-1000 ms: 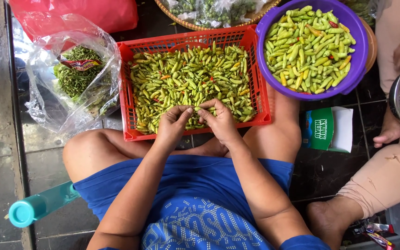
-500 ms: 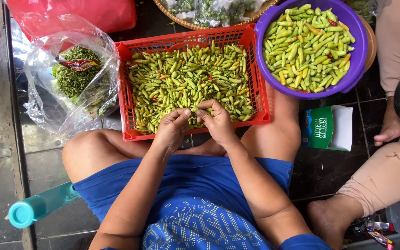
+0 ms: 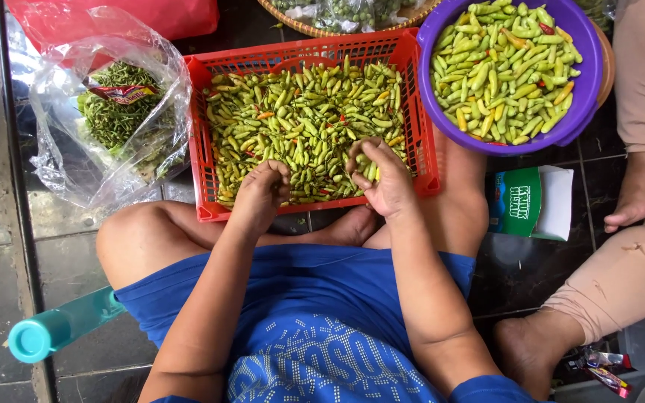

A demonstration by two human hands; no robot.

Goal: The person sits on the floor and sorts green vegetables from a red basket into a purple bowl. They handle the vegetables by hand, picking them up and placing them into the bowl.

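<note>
We see both hands in the red basket (image 3: pixel 201 142) w/ green chilies (image 3: pixel 300 123). Left hand (image 3: pixel 261 195) is curled shut near the front edge; can't tell what's inside. Right hand (image 3: pixel 384 177) pinches a chili w/ bent fingers. Purple bowl (image 3: pixel 588 82) of more chilies sits just beside.

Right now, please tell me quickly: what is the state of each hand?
Left hand: curled shut over the chillies in the red basket; what it grips cannot be told.
Right hand: fingers closed on a green chilli.
</note>
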